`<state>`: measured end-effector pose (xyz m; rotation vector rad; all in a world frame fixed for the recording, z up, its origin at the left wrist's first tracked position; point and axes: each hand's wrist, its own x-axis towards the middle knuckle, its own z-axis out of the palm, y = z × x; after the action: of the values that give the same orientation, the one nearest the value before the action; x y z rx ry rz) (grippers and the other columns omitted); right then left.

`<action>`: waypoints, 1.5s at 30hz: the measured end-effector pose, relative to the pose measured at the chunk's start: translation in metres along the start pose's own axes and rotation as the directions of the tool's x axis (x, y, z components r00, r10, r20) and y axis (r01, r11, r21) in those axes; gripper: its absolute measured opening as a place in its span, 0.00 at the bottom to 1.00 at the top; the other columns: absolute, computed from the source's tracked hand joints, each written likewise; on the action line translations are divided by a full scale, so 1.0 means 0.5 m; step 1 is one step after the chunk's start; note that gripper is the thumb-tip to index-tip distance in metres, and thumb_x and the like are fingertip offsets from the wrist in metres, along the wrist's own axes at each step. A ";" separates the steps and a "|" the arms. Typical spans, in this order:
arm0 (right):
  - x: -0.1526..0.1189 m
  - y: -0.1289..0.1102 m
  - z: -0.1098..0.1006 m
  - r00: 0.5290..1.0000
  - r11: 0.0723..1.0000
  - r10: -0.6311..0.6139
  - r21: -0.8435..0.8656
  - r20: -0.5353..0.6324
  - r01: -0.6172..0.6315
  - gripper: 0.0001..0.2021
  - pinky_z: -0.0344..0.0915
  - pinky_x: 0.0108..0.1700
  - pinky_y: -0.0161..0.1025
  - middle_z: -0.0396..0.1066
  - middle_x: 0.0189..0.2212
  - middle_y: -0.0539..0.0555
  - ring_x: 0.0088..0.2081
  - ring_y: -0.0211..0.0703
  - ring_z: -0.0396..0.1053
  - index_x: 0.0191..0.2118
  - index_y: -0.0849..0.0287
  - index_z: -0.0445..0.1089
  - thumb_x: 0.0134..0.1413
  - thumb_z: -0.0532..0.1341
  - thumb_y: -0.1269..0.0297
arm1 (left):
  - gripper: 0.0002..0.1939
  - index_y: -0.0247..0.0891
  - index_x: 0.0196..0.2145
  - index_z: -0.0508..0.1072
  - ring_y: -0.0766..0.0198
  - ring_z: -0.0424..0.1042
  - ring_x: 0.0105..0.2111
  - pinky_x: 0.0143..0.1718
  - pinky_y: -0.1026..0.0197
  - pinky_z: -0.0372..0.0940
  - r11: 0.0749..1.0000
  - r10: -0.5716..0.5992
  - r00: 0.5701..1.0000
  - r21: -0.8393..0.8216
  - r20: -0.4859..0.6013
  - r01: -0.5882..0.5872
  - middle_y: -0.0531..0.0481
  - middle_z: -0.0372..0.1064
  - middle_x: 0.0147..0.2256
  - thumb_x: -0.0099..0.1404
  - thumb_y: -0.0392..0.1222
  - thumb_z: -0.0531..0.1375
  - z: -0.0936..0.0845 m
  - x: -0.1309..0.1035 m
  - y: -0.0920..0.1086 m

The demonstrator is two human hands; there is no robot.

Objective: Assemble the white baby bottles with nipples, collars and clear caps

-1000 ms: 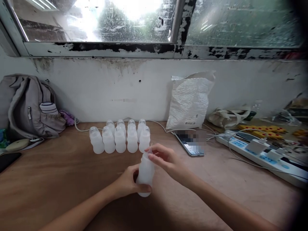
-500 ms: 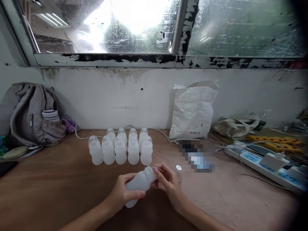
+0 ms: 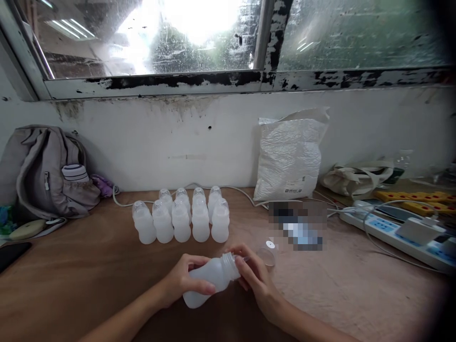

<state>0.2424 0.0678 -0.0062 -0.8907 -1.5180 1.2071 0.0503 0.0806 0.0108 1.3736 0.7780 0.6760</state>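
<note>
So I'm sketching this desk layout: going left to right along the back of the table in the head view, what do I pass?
Grey backpack → cluster of white bottles → white plastic bag → cloth bag → power strip.

- bottle lies tilted on the table, between both hands; capped bottles behind it
- backpack far left; bag right, against the wall
</note>
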 end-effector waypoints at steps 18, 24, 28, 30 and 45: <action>-0.014 -0.011 0.001 0.993 0.973 -0.024 -0.223 0.116 0.049 0.15 0.60 0.24 0.30 0.65 0.30 0.51 0.26 0.35 0.62 0.38 0.60 0.62 0.47 0.61 0.56 | 0.19 0.29 0.38 0.73 0.63 0.70 0.22 0.17 0.68 0.61 0.976 -0.149 0.951 -0.115 0.270 0.186 0.44 0.71 0.28 0.46 0.38 0.59 -0.046 0.007 -0.010; -0.020 -0.022 0.002 0.982 0.984 -0.029 -0.170 0.184 0.061 0.16 0.64 0.29 0.32 0.63 0.37 0.53 0.34 0.39 0.64 0.44 0.56 0.59 0.48 0.60 0.59 | 0.19 0.26 0.36 0.73 0.61 0.71 0.22 0.19 0.65 0.62 0.962 -0.161 0.921 -0.152 0.356 0.227 0.39 0.73 0.29 0.50 0.43 0.56 -0.056 0.005 -0.010; -0.019 -0.026 0.003 0.978 0.996 -0.011 -0.086 0.206 0.029 0.16 0.65 0.33 0.33 0.63 0.38 0.52 0.36 0.39 0.64 0.42 0.56 0.61 0.47 0.62 0.59 | 0.23 0.23 0.34 0.73 0.62 0.70 0.18 0.16 0.66 0.61 0.948 -0.207 0.875 -0.131 0.437 0.290 0.37 0.73 0.27 0.54 0.49 0.52 -0.067 0.007 -0.010; -0.020 -0.025 0.004 0.974 0.998 0.007 -0.058 0.226 0.006 0.17 0.65 0.35 0.34 0.63 0.37 0.52 0.35 0.38 0.65 0.43 0.57 0.61 0.46 0.62 0.59 | 0.24 0.23 0.34 0.73 0.63 0.69 0.17 0.15 0.66 0.60 0.943 -0.235 0.846 -0.099 0.479 0.319 0.38 0.73 0.26 0.54 0.50 0.51 -0.074 0.007 -0.009; -0.026 -0.021 0.009 0.926 0.920 -0.271 -0.212 0.261 0.329 0.13 0.65 0.41 0.39 0.65 0.39 0.56 0.40 0.43 0.66 0.42 0.58 0.65 0.48 0.61 0.66 | 0.25 0.23 0.34 0.73 0.65 0.66 0.14 0.13 0.67 0.56 0.920 -0.323 0.810 -0.037 0.489 0.389 0.43 0.70 0.20 0.54 0.52 0.52 -0.087 -0.003 -0.001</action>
<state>0.2419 0.0518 0.0006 -0.6603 -1.9491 0.9242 0.0143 0.1050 0.0089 1.1549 0.5553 0.0762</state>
